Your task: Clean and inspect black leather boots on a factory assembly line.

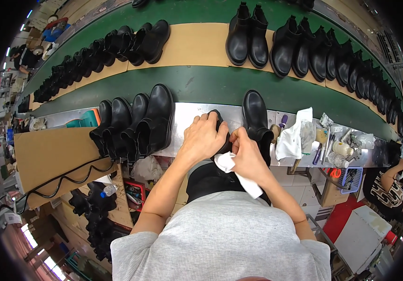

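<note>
Close to my body, at the bench edge, my left hand [203, 136] is wrapped over a black boot [218, 122], its fingers across the upper part. My right hand [249, 158] is closed in a pinch beside that boot, with a white cloth [250, 186] held in it and hanging down toward my shirt. The boot is largely hidden by both hands. Just right of them stands another black boot [255, 110], its toe pointing away from me. Several black boots [157, 117] are lined up on the left of the metal bench top [187, 122].
Beyond the bench runs a green conveyor surface [201, 84] with tan boards [196, 44] carrying rows of black boots. On the right lie white gloves [295, 138], small bottles [342, 148] and a purple-handled tool [317, 154]. A cardboard box [56, 159] stands left; another person [389, 187] is far right.
</note>
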The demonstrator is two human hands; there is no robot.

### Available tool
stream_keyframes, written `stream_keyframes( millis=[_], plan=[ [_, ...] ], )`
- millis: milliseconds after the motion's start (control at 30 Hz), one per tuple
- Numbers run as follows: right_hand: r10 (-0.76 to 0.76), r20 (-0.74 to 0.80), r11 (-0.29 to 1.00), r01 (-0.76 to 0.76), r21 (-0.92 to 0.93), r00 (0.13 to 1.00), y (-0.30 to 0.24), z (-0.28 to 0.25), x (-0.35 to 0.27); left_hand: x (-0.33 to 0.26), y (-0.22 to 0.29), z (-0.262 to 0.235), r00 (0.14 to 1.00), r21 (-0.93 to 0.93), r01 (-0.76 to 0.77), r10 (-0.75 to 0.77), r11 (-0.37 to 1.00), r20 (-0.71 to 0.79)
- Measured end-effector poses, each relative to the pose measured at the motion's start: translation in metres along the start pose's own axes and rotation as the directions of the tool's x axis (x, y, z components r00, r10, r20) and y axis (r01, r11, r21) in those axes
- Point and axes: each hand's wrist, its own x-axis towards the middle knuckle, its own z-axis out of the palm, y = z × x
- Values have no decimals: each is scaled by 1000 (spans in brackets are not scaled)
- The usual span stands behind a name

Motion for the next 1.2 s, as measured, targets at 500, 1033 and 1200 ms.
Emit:
stream_keyframes(
  millis=[500,1033,1200],
  plan=[
    [33,-133,881,34,471,991,47,-25,-1,-11,-18,-7,998,-107,-34,30,994,-47],
    [67,77,932,-35,-360,995,208,-52,-27,5,-74,10,904,-721,-126,-378,-681,199],
    [124,-15,992,-124,-36,992,211,-50,-31,-2,-70,22,915,-701,-146,-364,-698,172]
  ],
)
